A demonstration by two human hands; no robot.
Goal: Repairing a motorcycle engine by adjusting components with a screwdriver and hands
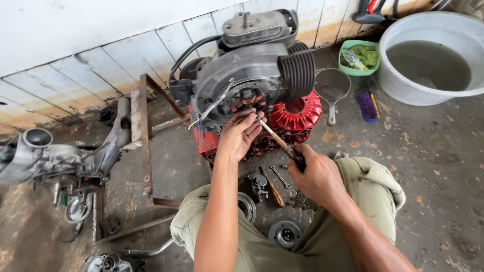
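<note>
Seen from above, a crouching person works on a grey small engine (252, 75) resting on a red plastic crate (295, 118) on a concrete floor (433, 151). The left hand (239, 136) pinches fingers narrowly at the engine's exposed stator. The right hand (317, 174) grips a screwdriver (275, 136), its tip at the stator. A metal basin (403, 80) of water sits at the floor's far right corner.
</note>
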